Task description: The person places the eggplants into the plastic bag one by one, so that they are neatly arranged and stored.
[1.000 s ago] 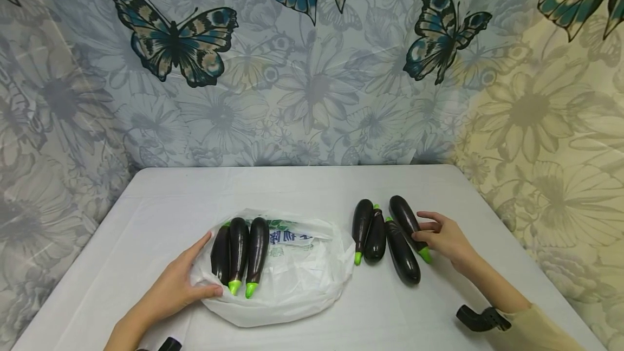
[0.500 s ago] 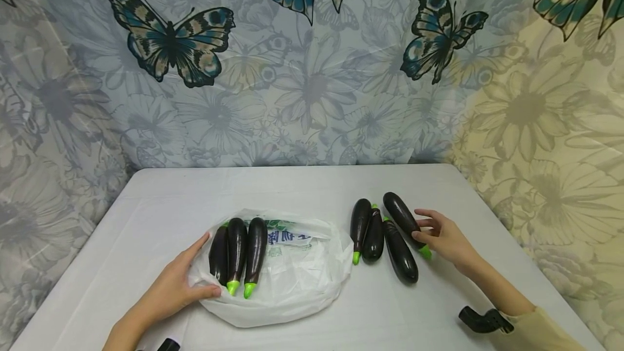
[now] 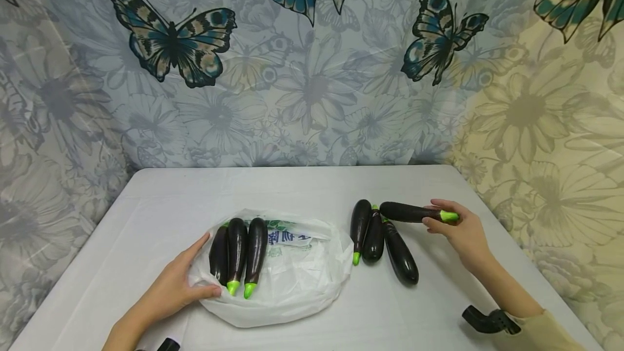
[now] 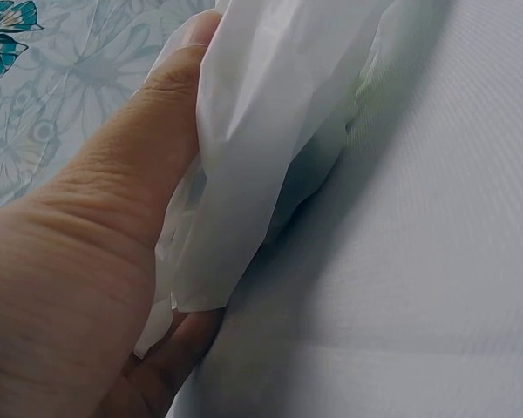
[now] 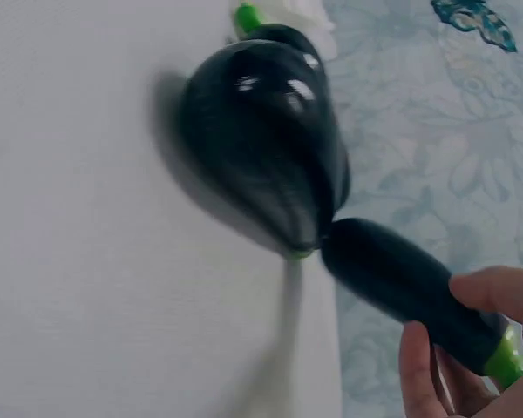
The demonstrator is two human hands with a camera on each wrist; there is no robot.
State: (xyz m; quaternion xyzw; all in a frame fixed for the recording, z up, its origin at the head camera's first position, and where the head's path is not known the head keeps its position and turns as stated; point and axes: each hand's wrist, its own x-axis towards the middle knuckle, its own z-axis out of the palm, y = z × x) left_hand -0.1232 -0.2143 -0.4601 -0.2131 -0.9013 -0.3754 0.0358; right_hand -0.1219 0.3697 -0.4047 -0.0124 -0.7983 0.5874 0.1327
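The right hand (image 3: pixel 463 232) pinches a long, glossy purple-black eggplant (image 3: pixel 404 212) with a bright green stem (image 3: pixel 449 215) between thumb and fingers, close to the stem. Some of those fingers are hidden behind it. The eggplant's long axis runs nearly parallel to the far edge of the white-covered bench (image 3: pixel 312 188), rounded end toward the left edge, stem toward the right. It lies nearer the far right corner than the left. The right wrist view shows its rounded end at a neighbouring eggplant; whether they touch is hard to tell.

Beside it are three loose dark eggplants (image 3: pixel 374 237), the leftmost with its stem toward the near edge, the other two with stems toward the far edge.

The left hand (image 3: pixel 177 280) grips the rim of a crumpled white plastic bag (image 3: pixel 302 275), thumb on one side, fingers on the other, mostly covered by plastic in the left wrist view. Inside are three dark eggplants in the bag (image 3: pixel 238 251); two stems point to the near edge, while the leftmost one's lower end is hidden by the bag. Bodies cover part of the printed lettering.

The bench's near edge is out of frame, and the left black wrist device (image 3: pixel 169 344) is cut off.
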